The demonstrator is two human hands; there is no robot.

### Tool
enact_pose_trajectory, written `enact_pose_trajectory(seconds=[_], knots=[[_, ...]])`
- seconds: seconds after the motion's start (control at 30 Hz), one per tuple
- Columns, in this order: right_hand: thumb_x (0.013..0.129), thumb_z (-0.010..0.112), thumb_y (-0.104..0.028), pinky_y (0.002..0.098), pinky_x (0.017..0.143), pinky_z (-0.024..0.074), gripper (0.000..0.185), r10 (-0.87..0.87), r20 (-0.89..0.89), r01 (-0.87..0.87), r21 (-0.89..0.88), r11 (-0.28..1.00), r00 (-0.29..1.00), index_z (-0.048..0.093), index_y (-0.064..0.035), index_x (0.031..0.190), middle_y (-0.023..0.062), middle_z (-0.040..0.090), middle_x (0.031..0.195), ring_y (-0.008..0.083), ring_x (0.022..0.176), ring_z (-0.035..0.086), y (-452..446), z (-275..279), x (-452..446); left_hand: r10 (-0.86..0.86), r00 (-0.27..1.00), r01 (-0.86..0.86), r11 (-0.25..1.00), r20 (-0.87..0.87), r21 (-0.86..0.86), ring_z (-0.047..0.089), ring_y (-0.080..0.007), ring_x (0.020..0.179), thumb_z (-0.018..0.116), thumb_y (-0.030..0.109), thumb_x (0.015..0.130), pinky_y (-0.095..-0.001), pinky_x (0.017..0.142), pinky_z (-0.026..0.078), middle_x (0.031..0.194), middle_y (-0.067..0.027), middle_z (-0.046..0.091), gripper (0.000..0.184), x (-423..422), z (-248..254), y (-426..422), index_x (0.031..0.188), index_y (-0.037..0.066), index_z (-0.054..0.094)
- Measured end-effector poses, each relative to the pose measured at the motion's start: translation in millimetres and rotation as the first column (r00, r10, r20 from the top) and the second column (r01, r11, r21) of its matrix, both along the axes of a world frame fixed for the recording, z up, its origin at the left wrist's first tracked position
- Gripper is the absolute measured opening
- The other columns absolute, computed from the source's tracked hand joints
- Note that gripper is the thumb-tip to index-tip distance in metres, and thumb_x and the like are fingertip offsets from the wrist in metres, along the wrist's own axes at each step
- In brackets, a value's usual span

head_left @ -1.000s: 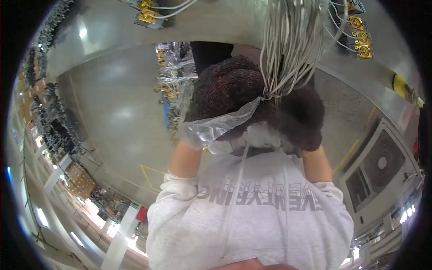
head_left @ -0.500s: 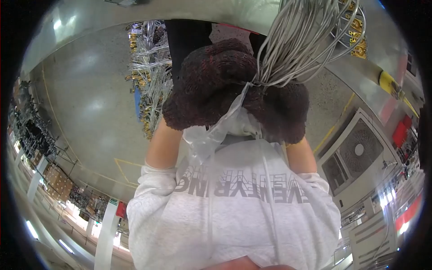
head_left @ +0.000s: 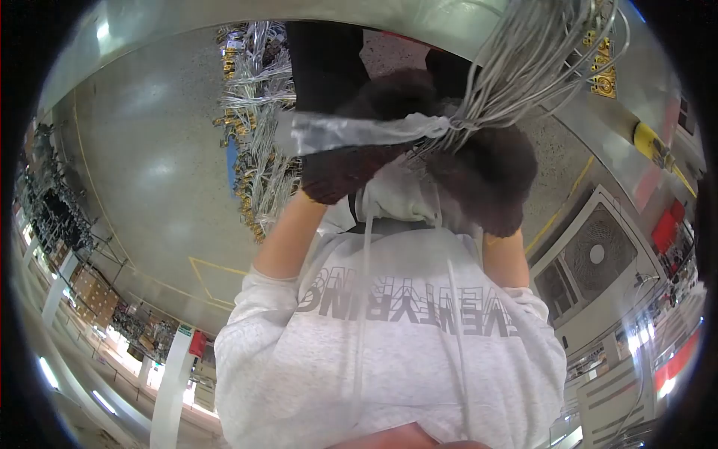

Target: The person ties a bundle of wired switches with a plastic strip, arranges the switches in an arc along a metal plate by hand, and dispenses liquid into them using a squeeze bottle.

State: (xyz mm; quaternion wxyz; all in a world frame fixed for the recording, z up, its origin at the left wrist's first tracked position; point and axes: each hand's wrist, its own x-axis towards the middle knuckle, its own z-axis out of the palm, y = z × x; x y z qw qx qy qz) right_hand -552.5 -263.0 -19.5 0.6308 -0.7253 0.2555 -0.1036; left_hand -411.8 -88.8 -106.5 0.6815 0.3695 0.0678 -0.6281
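A bundle of thin grey cables (head_left: 516,71) fans out up and to the right from a gathered neck. Clear plastic film (head_left: 336,133) is wound at that neck, and its loose tail stretches left across my left hand (head_left: 359,153). That hand wears a dark knitted glove; its fingers are blurred and partly behind the film. My right hand (head_left: 486,179), in a matching glove, is closed at the underside of the neck, with short cable ends beside it.
Cables with gold-coloured connectors (head_left: 258,127) lie in a pile at upper left, by dark-clothed legs (head_left: 321,60). A metal surface (head_left: 172,37) crosses the top. More gold connectors (head_left: 604,71) are at upper right. A large fan unit (head_left: 598,254) stands at the right.
The film tail, which hung down over the hoodie, has swung up to lie nearly level. The bundle's neck has shifted slightly right, and my left hand has moved away from it.
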Motion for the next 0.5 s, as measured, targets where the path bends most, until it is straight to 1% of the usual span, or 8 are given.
enact_pose_trajectory(seconds=[0.03, 0.07, 0.13, 0.23, 0.27, 0.37, 0.43, 0.5], knots=[[0.076, 0.087, -0.002, 0.0368, 0.088, 0.0591, 0.043, 0.009, -0.002, -0.009, 0.013, 1.000, 1.000, 0.070, 0.0013, 0.116, 0.0153, 0.069, 0.115, 0.0245, 0.105, 0.070, 0.5, 1.1, 0.6, 0.067, 0.982, -0.061, 0.997, -0.174, 0.042, 0.066, -0.0161, 0.101, 0.073, 0.011, 0.093, -0.0318, 0.089, 0.055, 0.115, -0.0102, 0.070, 0.042, -5.2, -1.2, 0.4, 0.132, 0.002, 0.061], [0.074, 0.087, 0.001, 0.0367, 0.089, 0.0577, 0.048, -0.077, 0.121, 0.070, 0.064, 0.996, 0.990, 0.068, 0.0032, 0.118, 0.0138, 0.071, 0.114, 0.0223, 0.102, 0.070, 3.6, -4.8, -1.4, -0.071, 0.996, 0.071, 0.997, 0.054, 0.002, 0.064, -0.0153, 0.104, 0.072, 0.009, 0.094, -0.0313, 0.090, 0.054, 0.122, -0.0103, 0.068, 0.043, -12.0, 0.0, 1.2, 0.135, 0.002, 0.059], [0.075, 0.084, 0.004, 0.0355, 0.089, 0.0566, 0.047, -0.089, 0.209, 0.063, 0.124, 0.990, 0.974, 0.067, 0.0055, 0.119, 0.0133, 0.073, 0.112, 0.0197, 0.101, 0.069, -1.2, 0.6, 4.2, -0.188, 0.940, 0.199, 0.980, 0.285, -0.010, 0.063, -0.0146, 0.108, 0.070, 0.008, 0.095, -0.0308, 0.091, 0.053, 0.129, -0.0105, 0.065, 0.045, -17.4, 12.6, -2.3, 0.137, 0.001, 0.057], [0.078, 0.078, 0.009, 0.0347, 0.090, 0.0560, 0.044, -0.140, 0.252, 0.062, 0.294, 0.954, 0.958, 0.066, 0.0068, 0.120, 0.0139, 0.073, 0.112, 0.0194, 0.101, 0.069, -5.6, 11.5, 6.0, -0.236, 0.890, 0.315, 0.937, 0.390, -0.151, 0.063, -0.0154, 0.110, 0.065, 0.015, 0.100, -0.0318, 0.094, 0.051, 0.122, -0.0043, 0.065, 0.043, -26.5, 25.7, -6.0, 0.139, 0.001, 0.055], [0.078, 0.076, 0.010, 0.0346, 0.091, 0.0560, 0.043, -0.151, 0.250, 0.060, 0.338, 0.939, 0.956, 0.066, 0.0068, 0.120, 0.0143, 0.073, 0.112, 0.0197, 0.102, 0.069, -6.5, 13.3, 5.2, -0.211, 0.826, 0.316, 0.941, 0.522, -0.119, 0.064, -0.0187, 0.110, 0.070, 0.019, 0.095, -0.0349, 0.094, 0.051, 0.121, -0.0070, 0.066, 0.055, -36.5, 15.1, -3.4, 0.145, 0.004, 0.051], [0.081, 0.069, 0.013, 0.0346, 0.093, 0.0553, 0.044, -0.147, 0.094, 0.122, 0.236, 0.964, 0.985, 0.063, 0.0077, 0.124, 0.0163, 0.072, 0.115, 0.0217, 0.106, 0.068, -12.3, 9.7, 0.1, -0.227, 0.698, 0.361, 0.931, 0.679, -0.059, 0.065, -0.0233, 0.112, 0.070, 0.021, 0.093, -0.0375, 0.096, 0.050, 0.123, -0.0128, 0.067, 0.062, -39.5, 46.0, -12.6, 0.149, 0.006, 0.047], [0.084, 0.075, 0.008, 0.0361, 0.087, 0.0594, 0.048, -0.128, 0.211, 0.109, 0.100, 0.989, 0.969, 0.059, 0.0077, 0.130, 0.0151, 0.071, 0.115, 0.0222, 0.101, 0.070, -11.2, 6.3, 3.1, -0.227, 0.663, 0.339, 0.941, 0.713, -0.016, 0.066, -0.0248, 0.111, 0.072, 0.024, 0.093, -0.0380, 0.096, 0.050, 0.125, -0.0148, 0.067, 0.065, -48.6, 52.5, -8.8, 0.150, 0.006, 0.047], [0.086, 0.074, 0.007, 0.0353, 0.087, 0.0589, 0.047, -0.148, 0.199, 0.134, 0.080, 0.988, 0.969, 0.059, 0.0071, 0.130, 0.0144, 0.070, 0.115, 0.0214, 0.102, 0.070, -1.1, 9.1, 7.2, -0.234, 0.626, 0.323, 0.946, 0.744, 0.027, 0.066, -0.0263, 0.111, 0.073, 0.026, 0.092, -0.0386, 0.097, 0.050, 0.126, -0.0169, 0.066, 0.067, -57.9, 50.2, -5.4, 0.150, 0.006, 0.046]])
